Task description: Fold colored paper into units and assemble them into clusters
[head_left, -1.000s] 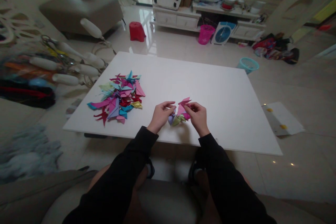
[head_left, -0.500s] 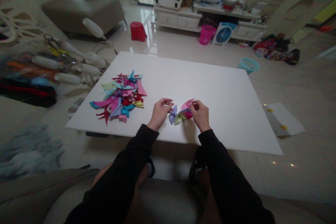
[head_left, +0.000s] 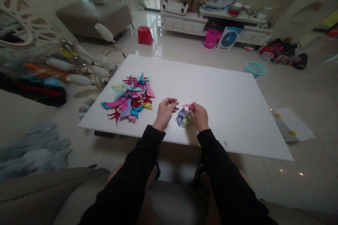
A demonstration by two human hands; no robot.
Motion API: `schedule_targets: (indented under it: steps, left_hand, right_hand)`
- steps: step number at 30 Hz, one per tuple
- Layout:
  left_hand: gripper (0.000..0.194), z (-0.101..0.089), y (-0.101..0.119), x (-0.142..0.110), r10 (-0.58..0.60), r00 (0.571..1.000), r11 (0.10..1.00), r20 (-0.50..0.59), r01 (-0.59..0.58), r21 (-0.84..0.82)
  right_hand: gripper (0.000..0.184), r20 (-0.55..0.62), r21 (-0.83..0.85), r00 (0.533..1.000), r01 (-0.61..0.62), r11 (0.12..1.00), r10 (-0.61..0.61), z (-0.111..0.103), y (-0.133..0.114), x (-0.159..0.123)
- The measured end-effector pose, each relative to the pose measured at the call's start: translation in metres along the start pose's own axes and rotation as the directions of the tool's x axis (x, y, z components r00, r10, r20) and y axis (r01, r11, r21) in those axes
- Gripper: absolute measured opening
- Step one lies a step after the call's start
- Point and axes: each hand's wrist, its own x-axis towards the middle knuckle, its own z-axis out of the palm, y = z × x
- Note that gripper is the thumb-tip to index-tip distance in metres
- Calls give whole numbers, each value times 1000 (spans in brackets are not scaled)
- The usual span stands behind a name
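My right hand [head_left: 200, 116] pinches a pink paper crane [head_left: 186, 105] just above the white table [head_left: 221, 102]. My left hand [head_left: 166, 113] hovers to its left, fingers loosely curled and apart, with nothing seen between them. Between the hands, a purple folded paper piece [head_left: 181, 116] and a pale green one [head_left: 186, 121] lie close together on the tabletop. Part of this small group is hidden behind my right fingers. A heap of many-coloured paper cranes [head_left: 132, 95] is spread over the table's left side.
A lamp with several white shades [head_left: 79, 79] stands beyond the table's left edge. A blue basket [head_left: 255, 68] is on the floor past the far right corner. Further off are a red stool [head_left: 145, 35], a pink bin [head_left: 212, 38] and a blue fan [head_left: 228, 37].
The view has shifted, so the scene sits further right. My right hand has moved left relative to the table with the pink crane, closer to my left hand.
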Motion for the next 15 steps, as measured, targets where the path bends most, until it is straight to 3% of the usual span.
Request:
schedule_targets:
  steps: [7, 15]
  left_hand:
    - [16, -3, 5, 0, -11, 1000, 999, -7, 11, -48]
    - [14, -5, 6, 1, -24, 1000, 999, 8, 25, -44]
  right_hand:
    - [29, 134, -188, 989, 83, 979, -58, 1, -1, -6]
    - [31, 74, -169, 997, 48, 984, -36, -8, -1, -4]
